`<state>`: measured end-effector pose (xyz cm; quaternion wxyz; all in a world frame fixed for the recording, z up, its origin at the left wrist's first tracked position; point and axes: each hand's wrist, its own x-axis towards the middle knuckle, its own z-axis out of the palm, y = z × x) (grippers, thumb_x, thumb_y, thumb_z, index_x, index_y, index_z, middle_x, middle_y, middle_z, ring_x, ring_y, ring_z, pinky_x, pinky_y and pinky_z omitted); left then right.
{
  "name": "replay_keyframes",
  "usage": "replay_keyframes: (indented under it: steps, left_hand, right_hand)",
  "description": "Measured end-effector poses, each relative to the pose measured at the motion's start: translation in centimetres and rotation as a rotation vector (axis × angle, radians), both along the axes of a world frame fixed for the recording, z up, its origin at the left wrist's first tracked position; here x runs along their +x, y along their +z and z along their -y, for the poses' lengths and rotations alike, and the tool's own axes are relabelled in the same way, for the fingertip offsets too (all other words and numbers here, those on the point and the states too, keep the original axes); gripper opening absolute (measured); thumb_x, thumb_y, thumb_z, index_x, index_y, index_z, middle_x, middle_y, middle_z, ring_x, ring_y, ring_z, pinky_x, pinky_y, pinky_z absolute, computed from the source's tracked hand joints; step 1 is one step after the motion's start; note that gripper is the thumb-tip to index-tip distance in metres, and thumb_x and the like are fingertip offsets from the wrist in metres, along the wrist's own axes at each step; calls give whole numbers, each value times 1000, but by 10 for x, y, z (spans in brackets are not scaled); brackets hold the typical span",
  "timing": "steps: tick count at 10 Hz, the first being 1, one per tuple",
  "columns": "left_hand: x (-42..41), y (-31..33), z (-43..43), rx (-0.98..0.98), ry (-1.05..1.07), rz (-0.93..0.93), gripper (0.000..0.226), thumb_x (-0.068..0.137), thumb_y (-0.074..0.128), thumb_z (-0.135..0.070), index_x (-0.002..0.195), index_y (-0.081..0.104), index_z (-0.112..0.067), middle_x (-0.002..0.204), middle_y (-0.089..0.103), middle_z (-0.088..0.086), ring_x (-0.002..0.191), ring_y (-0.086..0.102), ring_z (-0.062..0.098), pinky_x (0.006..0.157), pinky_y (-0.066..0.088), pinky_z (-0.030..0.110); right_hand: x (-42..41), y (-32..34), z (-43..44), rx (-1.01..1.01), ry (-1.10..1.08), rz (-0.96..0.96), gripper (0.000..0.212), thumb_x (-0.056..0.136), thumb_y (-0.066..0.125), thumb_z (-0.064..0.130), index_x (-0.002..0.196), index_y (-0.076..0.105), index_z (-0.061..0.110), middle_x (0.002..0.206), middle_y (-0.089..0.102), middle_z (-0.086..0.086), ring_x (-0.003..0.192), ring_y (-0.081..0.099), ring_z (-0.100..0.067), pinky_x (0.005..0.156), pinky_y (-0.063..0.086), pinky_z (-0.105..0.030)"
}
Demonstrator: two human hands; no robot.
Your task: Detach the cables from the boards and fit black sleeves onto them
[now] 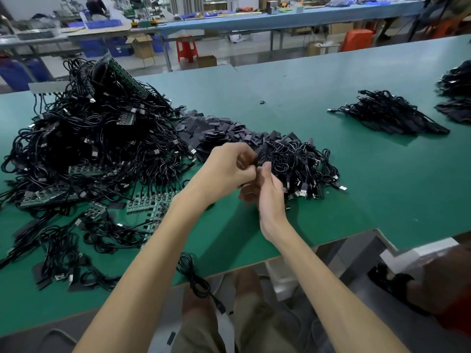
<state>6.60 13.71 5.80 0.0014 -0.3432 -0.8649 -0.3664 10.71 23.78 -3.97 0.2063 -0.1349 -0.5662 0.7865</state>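
A small black piece [257, 161] is pinched btwn both hands at ctr of frame, held above the green tabletop [382, 189]. Whether it is a sleeve or a cable end cannot be told, since it is mostly hidden by fingers. The left hand [229, 169] is seen w/ fingers curled tight round the piece from the left. The right hand [269, 192] is set just below and right of it, fingers curled, thumb tip raised against the same piece.

Just behind the hands, right of ctr, a cable pile [300, 161] w/ silver USB plugs is laid on the tabletop. Touching it, toward the upper left, a heap of flat black sleeves [219, 131] is spread. At left of frame a much bigger cable tangle [84, 138] is heaped, w/ green boards [150, 202] laid flat at its lower edge, just left of the left forearm, cables attached; more are stuck in the heap and one is leaned at its top. A single cable [193, 273] is draped over the near tabletop edge at bottom ctr.

In the upper right a separate bundle [390, 115] is laid well apart, and a dark pile [456, 82] is cut off by the right edge. In the bg a red stool [187, 48] is seen under long benches [280, 20].
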Motion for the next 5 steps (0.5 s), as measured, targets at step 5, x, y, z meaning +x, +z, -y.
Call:
replay_keyframes:
  steps: [5]
  left_hand:
    - [-27,-30,-60,362,32,352,27,97,65,-3,123,71,-2,106,76,10,102,74,26,96,58,40]
  right_hand:
    - [2,3,3,290,151,68,25,105,46,0,86,60,-2,58,60,5,48,52,-11,48,40,-18]
